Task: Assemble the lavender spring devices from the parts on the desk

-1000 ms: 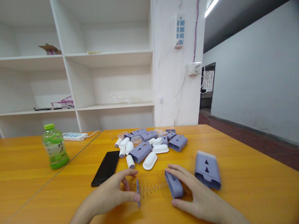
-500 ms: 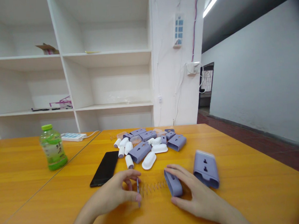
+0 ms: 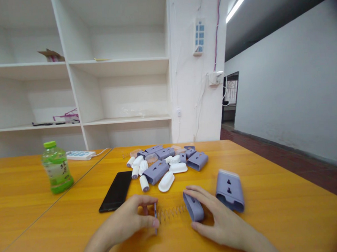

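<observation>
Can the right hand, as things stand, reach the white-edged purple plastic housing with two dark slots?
Probably yes: that housing lies close beside the right hand, with nothing visible between them, though its fingers hold a short, hollow purple plastic piece.

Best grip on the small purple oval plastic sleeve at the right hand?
Likely grip the sleeve by its two narrow rounded ends, fingers on the far one, thumb on the near, coming from the right. Its hollow opening faces left, toward the thin copper-coloured metal coil spring, so that should stay unblocked. The right hand is placed that way.
</observation>
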Action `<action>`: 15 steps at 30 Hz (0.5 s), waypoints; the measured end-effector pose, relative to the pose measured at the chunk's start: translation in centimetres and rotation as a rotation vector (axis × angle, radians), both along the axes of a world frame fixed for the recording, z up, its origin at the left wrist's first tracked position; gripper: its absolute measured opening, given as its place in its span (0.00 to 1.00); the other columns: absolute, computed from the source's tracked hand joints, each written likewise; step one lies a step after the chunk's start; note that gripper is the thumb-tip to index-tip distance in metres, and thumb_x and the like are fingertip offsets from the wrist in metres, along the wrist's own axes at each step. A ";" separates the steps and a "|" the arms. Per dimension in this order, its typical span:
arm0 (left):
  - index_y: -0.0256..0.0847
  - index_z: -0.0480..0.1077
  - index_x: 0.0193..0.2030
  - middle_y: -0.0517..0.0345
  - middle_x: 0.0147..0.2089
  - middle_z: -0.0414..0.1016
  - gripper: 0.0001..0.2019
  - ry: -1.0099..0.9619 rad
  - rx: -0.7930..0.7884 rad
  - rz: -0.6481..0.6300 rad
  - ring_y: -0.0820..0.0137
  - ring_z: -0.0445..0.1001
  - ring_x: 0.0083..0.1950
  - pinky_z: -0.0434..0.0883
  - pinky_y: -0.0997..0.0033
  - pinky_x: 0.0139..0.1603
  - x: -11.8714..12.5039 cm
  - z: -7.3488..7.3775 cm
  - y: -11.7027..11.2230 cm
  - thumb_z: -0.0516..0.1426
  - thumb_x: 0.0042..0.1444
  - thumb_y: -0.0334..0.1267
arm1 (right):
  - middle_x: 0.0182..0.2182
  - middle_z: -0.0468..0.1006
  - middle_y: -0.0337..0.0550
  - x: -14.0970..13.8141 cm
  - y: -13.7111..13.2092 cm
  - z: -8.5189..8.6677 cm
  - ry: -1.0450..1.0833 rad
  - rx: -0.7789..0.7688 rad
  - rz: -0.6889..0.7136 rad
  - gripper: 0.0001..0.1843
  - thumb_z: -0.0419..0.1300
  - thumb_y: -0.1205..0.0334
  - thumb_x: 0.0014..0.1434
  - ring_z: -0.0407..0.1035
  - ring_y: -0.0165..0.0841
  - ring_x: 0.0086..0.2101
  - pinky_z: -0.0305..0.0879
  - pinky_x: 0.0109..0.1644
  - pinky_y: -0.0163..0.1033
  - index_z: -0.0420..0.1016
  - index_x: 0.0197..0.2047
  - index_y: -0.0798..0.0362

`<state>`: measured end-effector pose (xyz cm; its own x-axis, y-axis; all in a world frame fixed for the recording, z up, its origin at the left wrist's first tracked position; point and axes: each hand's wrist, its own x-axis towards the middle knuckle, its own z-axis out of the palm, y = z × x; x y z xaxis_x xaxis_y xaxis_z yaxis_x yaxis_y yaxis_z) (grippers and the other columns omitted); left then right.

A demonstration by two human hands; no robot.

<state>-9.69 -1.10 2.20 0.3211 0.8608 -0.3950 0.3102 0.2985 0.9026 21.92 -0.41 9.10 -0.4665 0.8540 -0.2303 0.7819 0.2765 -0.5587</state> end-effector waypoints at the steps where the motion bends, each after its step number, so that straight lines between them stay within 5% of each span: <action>1: 0.42 0.76 0.60 0.56 0.48 0.79 0.33 0.005 0.011 0.005 0.59 0.75 0.47 0.72 0.65 0.51 0.0 0.0 0.0 0.69 0.46 0.49 | 0.72 0.58 0.45 0.0 0.0 0.0 -0.009 0.000 -0.001 0.41 0.67 0.58 0.56 0.54 0.47 0.70 0.47 0.75 0.55 0.62 0.71 0.41; 10: 0.40 0.66 0.69 0.49 0.64 0.75 0.35 0.020 0.108 -0.021 0.54 0.71 0.62 0.63 0.58 0.66 0.6 1.1 0.0 0.64 0.55 0.48 | 0.71 0.59 0.46 -0.1 0.0 0.0 -0.033 0.019 -0.001 0.41 0.67 0.56 0.56 0.55 0.48 0.69 0.49 0.74 0.53 0.62 0.71 0.41; 15: 0.44 0.60 0.72 0.50 0.72 0.65 0.49 0.055 0.079 -0.075 0.51 0.61 0.71 0.53 0.57 0.73 0.3 1.4 -0.5 0.73 0.43 0.44 | 0.73 0.56 0.46 0.1 0.0 -0.1 -0.043 0.015 -0.007 0.44 0.68 0.53 0.57 0.53 0.47 0.70 0.48 0.75 0.52 0.58 0.73 0.43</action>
